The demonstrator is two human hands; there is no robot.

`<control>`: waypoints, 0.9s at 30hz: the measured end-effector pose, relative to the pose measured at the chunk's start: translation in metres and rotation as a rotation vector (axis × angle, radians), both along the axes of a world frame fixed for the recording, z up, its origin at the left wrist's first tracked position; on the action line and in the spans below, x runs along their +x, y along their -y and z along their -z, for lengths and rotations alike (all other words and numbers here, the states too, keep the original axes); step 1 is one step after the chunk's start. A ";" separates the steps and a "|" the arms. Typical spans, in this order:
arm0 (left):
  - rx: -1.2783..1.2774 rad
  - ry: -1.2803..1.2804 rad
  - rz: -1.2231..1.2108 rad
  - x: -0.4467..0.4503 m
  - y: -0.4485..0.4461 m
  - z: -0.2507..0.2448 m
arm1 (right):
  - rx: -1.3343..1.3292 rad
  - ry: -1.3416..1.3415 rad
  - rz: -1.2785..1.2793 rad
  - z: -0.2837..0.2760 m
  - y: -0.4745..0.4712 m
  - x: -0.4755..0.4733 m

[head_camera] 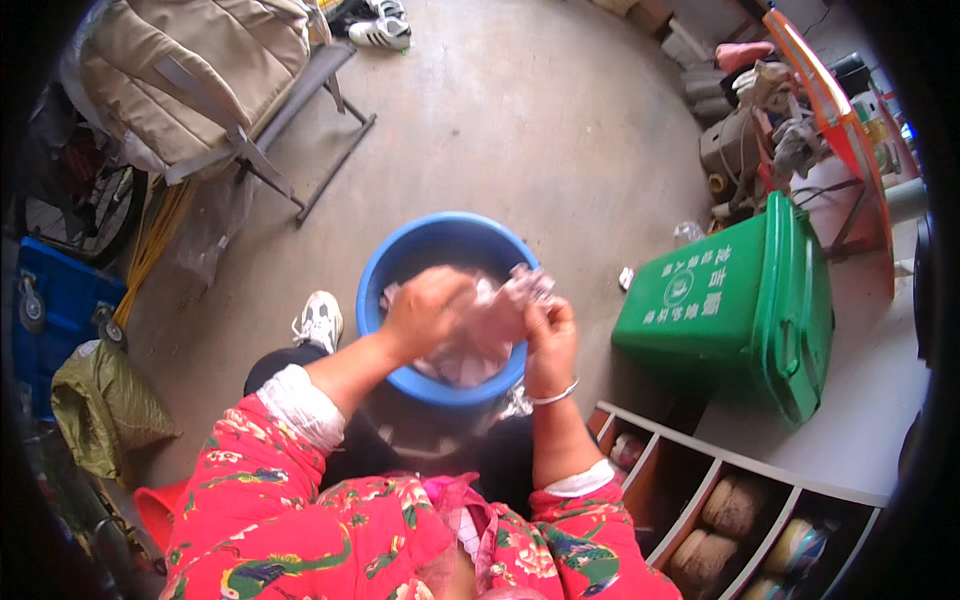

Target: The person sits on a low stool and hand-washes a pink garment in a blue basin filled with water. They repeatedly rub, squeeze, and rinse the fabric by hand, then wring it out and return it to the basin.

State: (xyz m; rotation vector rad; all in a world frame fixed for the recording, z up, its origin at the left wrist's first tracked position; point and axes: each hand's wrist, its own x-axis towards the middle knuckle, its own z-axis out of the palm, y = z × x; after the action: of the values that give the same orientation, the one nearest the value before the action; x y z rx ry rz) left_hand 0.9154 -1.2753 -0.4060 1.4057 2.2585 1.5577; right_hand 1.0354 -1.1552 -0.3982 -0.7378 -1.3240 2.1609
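Observation:
A blue plastic tub (375,251) stands on the floor between my feet. Crumpled pale pink and whitish pieces (461,367), which look like cloth or paper, lie inside it. My right hand (551,341), with a bracelet at the wrist, pinches a soft pinkish piece (502,319) at the tub's right rim. Part of that piece bunches up above the fingers. Over the left half of the tub is my left hand (427,311), its fingers curled and blurred. Whether it grips the same piece is unclear.
A green wheeled bin (697,292) lies on its side at right, above a shelf unit (712,457) holding shoes. At upper left a beige bag (187,82) rests on a folding chair (315,82). A woven sack (105,405) and blue wheeled platform (64,322) sit at left.

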 end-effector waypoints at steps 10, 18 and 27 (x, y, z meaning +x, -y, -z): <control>0.043 0.580 0.117 0.003 0.000 -0.001 | -0.179 -0.011 -0.133 -0.013 0.004 0.006; -0.115 0.572 0.160 0.002 0.001 0.008 | -0.089 0.050 -0.110 -0.012 0.009 0.002; 0.147 0.967 0.193 0.000 -0.001 0.002 | -0.245 0.006 -0.052 -0.021 0.004 0.002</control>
State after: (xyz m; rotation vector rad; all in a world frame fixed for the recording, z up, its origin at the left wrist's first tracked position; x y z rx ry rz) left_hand 0.9157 -1.2741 -0.4084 0.6025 1.4097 1.7971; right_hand 1.0370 -1.1593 -0.3774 -0.8104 -1.1031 2.3929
